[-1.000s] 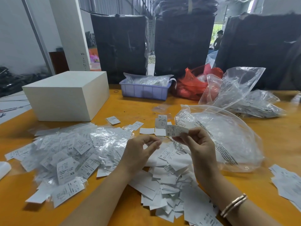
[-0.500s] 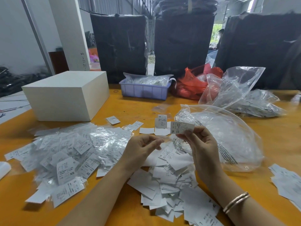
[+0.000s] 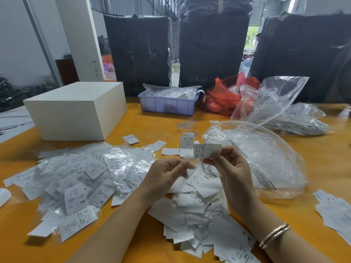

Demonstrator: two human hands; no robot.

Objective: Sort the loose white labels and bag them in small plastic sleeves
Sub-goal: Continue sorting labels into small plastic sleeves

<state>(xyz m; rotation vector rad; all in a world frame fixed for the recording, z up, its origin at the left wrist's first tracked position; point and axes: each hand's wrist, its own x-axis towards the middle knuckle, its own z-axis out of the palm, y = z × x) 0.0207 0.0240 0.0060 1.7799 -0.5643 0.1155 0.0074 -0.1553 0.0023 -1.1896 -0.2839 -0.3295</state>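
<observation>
Here, right hand (image 3: 232, 173) pinches a white label (image 3: 207, 150) btwn thumb & fingertips, held up above the orange surface (image 3: 152, 122). Label is a small rectangle w/ fine grey print and "XL" at one end, turned sideways. Left hand (image 3: 165, 175) just beside it, fingers curled; something thin & translucent blurs at its fingertips, maybe a sleeve, can't tell, so its grip is unclear. Under both hands: a heap of loose labels (image 3: 199, 215), mostly blank backs up. To the left, a pile of bagged labels (image 3: 79, 179) in shiny sleeves, sizes XS, S, XL readable. A big clear bag (image 3: 266, 160) lies right of the hands. White box (image 3: 76, 109) & blue tray (image 3: 167, 105) sit further back.
</observation>
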